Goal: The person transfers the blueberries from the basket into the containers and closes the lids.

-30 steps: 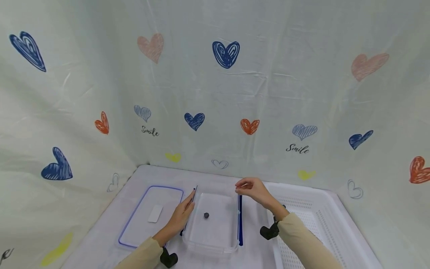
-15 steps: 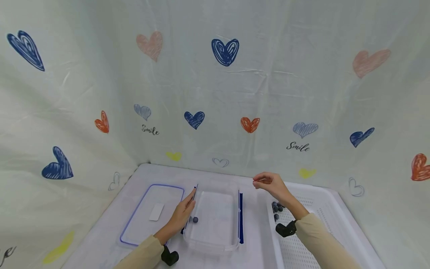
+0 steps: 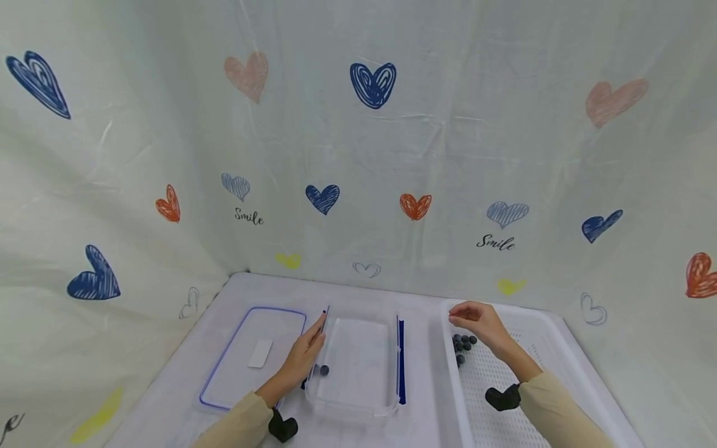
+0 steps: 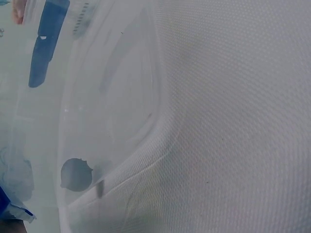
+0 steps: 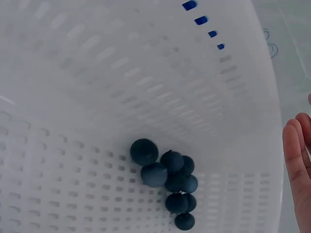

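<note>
My left hand (image 3: 302, 358) lies along the left side of a clear plastic container (image 3: 358, 354), its fingers extended against the raised blue-edged flap. Inside, by the left wall, sits a dark blueberry (image 3: 325, 370); a fainter dark round shape beside it may be another or a reflection. The left wrist view shows a blueberry (image 4: 77, 174) through the clear wall. Above the left rim of a white perforated basket (image 3: 460, 404) hovers my right hand (image 3: 476, 320), fingers loosely bent, nothing visible between them. Several blueberries (image 5: 154, 174) cluster on the basket floor below it.
Left of the container, a clear lid (image 3: 221, 361) with a blue rim lies on the white-covered table, a small white rectangle (image 3: 260, 353) on it. A blue flap (image 3: 402, 361) hangs along the container's right side. A heart-printed curtain (image 3: 358, 143) stands behind.
My right hand has moved right, from the container's right edge to over the basket. The blueberry has rolled from mid-container to its left wall. The left hand keeps its place.
</note>
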A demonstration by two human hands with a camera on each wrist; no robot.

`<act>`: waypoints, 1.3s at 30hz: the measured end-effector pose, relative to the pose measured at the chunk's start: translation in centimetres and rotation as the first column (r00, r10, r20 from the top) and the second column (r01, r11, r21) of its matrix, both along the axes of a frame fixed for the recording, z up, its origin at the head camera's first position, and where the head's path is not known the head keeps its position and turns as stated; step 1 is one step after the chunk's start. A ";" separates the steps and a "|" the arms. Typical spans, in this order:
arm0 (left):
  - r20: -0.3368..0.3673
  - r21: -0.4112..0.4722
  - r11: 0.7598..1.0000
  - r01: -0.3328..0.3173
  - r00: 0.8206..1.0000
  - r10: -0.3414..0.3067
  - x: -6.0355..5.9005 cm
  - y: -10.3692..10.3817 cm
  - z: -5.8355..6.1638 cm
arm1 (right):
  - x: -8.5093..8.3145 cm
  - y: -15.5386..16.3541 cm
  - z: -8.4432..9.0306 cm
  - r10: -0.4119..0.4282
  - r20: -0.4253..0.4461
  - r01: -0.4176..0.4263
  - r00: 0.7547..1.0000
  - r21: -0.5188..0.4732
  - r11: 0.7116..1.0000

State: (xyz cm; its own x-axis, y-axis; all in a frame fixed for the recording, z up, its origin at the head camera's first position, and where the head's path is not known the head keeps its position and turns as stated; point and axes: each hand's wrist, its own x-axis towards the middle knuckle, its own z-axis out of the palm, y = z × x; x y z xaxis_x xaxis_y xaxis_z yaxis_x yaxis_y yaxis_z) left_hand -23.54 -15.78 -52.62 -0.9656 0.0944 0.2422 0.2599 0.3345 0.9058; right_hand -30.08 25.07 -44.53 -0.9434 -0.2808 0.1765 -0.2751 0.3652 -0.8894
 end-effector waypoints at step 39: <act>0.009 0.036 0.999 0.011 1.000 -0.012 0.2 0.1 0.4 | 1.2 4.3 -7.2 0.025 0.121 -0.037 0.992 0.101 0.994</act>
State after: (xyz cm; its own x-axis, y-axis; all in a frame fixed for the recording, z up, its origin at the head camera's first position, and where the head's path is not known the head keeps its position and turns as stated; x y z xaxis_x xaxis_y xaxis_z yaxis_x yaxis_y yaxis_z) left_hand -23.34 -15.71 -52.21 -0.9668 0.0970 0.2364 0.2549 0.2987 0.9197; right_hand -28.87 29.36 -51.75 -0.9466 -0.3208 0.0313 -0.1813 0.4495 -0.8747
